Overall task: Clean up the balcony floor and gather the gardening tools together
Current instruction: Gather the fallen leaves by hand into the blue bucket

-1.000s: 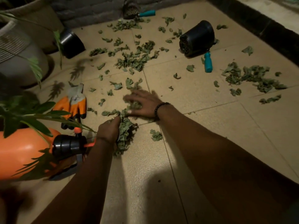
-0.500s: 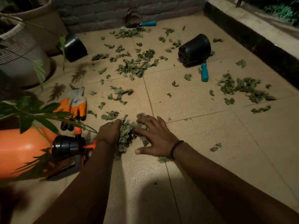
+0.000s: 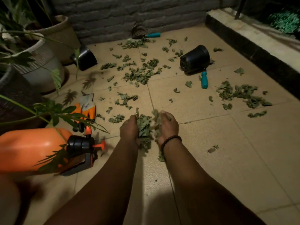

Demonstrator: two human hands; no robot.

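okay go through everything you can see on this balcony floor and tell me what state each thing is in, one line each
Left hand: curled round the leaf bundle.
Right hand: curled round the same bundle.
Leaf bundle: cupped between both hands.
Loose leaves: scattered on the tiles.
Black pot: tipped on its side.
Orange sprayer: lying on its side.
Orange glove: flat on the floor.
Teal-handled scoop: against the wall.

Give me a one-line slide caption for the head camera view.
Both hands, left and right, scoop a bundle of dry leaves off the littered balcony floor.

Pale woven planters (image 3: 48,65) crowd at ten o'clock, a grey brick wall (image 3: 129,15) at twelve, a raised ledge (image 3: 259,39) at two.
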